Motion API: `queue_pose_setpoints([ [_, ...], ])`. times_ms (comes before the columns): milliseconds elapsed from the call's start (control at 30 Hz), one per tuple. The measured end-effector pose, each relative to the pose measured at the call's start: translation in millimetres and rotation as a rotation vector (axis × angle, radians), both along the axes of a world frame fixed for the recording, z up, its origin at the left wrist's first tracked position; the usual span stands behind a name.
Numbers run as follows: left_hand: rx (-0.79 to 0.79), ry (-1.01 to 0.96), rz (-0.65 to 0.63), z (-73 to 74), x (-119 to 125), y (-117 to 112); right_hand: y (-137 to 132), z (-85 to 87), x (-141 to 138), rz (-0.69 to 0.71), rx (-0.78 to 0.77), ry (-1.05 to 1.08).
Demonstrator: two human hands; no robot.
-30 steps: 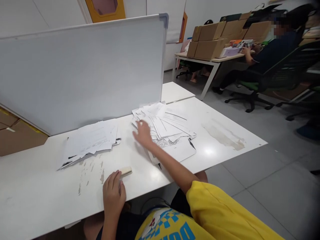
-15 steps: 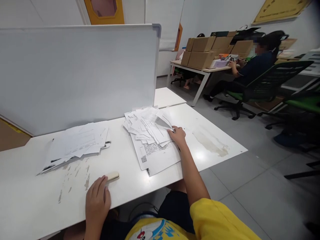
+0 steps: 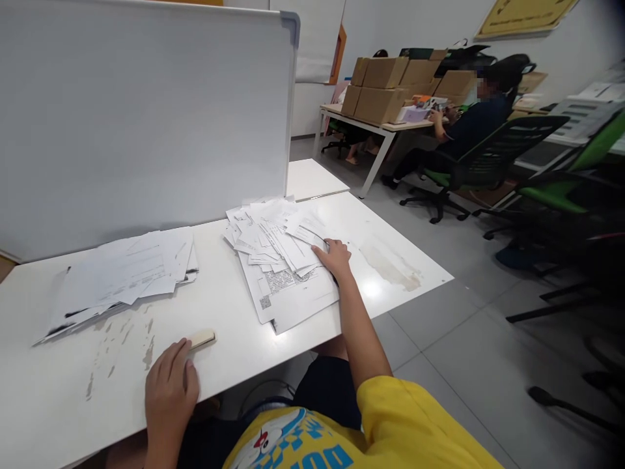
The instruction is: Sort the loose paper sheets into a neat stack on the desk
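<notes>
Right paper heap [image 3: 273,238]: it lies on the white table [image 3: 234,345], between the near edge and the whiteboard [image 3: 146,117], which stands along the far edge. Small sheets are fanned on top in many directions; under them a larger printed sheet [image 3: 303,299] reaches toward the near edge.
Right hand [image 3: 338,257]: it is at the right side of this heap, thumb over the paper and fingers bent. It seems to touch a sheet's edge, but we cannot tell if the grip is closed on it.
Left hand [image 3: 170,381]: it rests close to the near edge, fingertips at the left end of a beige block [image 3: 202,338]. Whether this grip holds the block or only touches it, we cannot tell.
Left paper heap [image 3: 131,267]: it lies near the whiteboard's foot, toward the left end of the table. No hand touches it.
Progress of papers: we find two heaps, well apart. Neither has aligned edges, and the right one is the looser. We judge its handling as only partly done; how much is left, we cannot count.
</notes>
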State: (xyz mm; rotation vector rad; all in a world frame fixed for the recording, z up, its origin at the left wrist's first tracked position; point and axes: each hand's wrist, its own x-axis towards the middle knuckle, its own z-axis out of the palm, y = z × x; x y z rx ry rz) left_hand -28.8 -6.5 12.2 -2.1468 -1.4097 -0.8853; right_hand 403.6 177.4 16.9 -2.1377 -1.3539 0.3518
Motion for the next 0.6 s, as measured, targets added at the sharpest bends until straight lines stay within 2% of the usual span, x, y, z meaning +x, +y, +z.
queue_pose_setpoints([
  [167,0.009,0.012,-0.007,-1.0,-1.9,0.6,-10.4,10.7,2.0,0.038,0.073,-0.053],
  [400,0.017,0.013,0.004,0.2,-0.8,-0.2,-16.2,11.0,8.7,-0.043,0.176,-0.035],
  [600,-0.003,-0.004,0.007,-1.8,-4.1,1.7,-17.9,15.4,5.4,-0.08,0.388,0.021],
])
